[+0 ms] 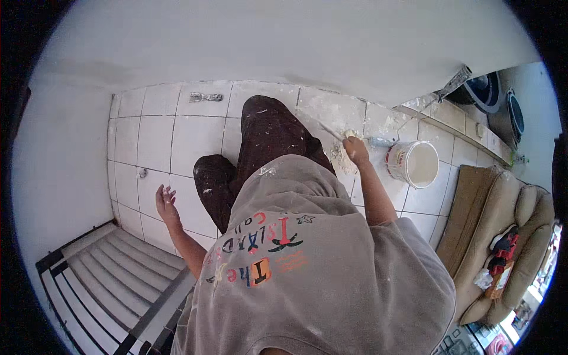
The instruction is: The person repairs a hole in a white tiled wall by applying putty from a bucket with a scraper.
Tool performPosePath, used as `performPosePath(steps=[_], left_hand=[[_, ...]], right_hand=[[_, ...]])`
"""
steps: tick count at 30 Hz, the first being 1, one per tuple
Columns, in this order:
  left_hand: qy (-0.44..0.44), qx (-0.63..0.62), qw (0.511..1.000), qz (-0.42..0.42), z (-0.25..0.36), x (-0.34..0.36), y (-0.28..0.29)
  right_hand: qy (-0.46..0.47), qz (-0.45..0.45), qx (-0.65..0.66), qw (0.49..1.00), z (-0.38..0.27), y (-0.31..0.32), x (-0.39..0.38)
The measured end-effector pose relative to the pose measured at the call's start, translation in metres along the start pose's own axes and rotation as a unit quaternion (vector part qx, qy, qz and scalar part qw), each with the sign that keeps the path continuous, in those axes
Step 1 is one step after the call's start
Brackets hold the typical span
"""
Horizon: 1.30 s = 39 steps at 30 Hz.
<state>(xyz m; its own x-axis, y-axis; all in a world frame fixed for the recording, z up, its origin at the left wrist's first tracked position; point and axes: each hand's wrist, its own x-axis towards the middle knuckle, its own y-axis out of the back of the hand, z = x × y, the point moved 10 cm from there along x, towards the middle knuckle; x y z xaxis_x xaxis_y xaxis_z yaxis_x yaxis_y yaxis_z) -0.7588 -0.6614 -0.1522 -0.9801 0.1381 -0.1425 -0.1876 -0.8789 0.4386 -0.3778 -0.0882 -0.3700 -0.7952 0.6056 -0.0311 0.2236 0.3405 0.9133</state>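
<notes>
Right hand (pixel 355 149) fisted on a putty knife (pixel 327 131) handle, blade over plaster mess (pixel 339 155) on floor tiles (pixel 192 139). Left hand (pixel 165 200) open, empty. Knife looks light, stiff; handle is the hold.

Setting: home interior under renovation | Evidence: white tiled floor (pixel 195 139) smeared with plaster; white bucket (pixel 414 164); bare white wall (pixel 266 41); beige sofa (pixel 509 236); staircase with railing (pixel 106 278)

Beige printed T-shirt (pixel 307 260), short sleeves, paint-spattered dark brown trousers (pixel 260 142)
</notes>
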Motion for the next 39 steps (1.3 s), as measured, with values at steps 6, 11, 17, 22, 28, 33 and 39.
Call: performPosePath(steps=[6,11,17,22,28,33,39], left_hand=[[-0.018,-0.03,0.999,-0.031,0.007,0.007,-0.054],[-0.021,-0.05,0.996,-0.067,0.025,0.017,-0.087],[-0.007,-0.028,0.999,-0.031,0.013,0.017,-0.063],[0.021,0.028,0.998,-0.059,-0.004,0.02,-0.038],[0.001,0.156,0.987,-0.037,0.024,0.029,0.046],[-0.025,0.105,0.993,-0.045,0.044,0.061,0.016],[-0.039,0.083,0.995,-0.039,0.029,0.053,0.003]], right_hand=[[-0.31,-0.135,0.658,0.673,-0.023,0.078,-0.038],[-0.387,-0.091,0.582,0.71,0.036,0.161,-0.094],[-0.556,-0.044,0.433,0.708,0.149,0.237,-0.19],[-0.613,-0.005,0.216,0.76,0.3,0.168,-0.23],[-0.418,-0.017,-0.167,0.893,0.227,0.121,-0.122],[-0.598,-0.051,0.164,0.783,0.342,0.078,-0.215],[-0.597,0.004,0.343,0.726,0.202,0.218,-0.218]])
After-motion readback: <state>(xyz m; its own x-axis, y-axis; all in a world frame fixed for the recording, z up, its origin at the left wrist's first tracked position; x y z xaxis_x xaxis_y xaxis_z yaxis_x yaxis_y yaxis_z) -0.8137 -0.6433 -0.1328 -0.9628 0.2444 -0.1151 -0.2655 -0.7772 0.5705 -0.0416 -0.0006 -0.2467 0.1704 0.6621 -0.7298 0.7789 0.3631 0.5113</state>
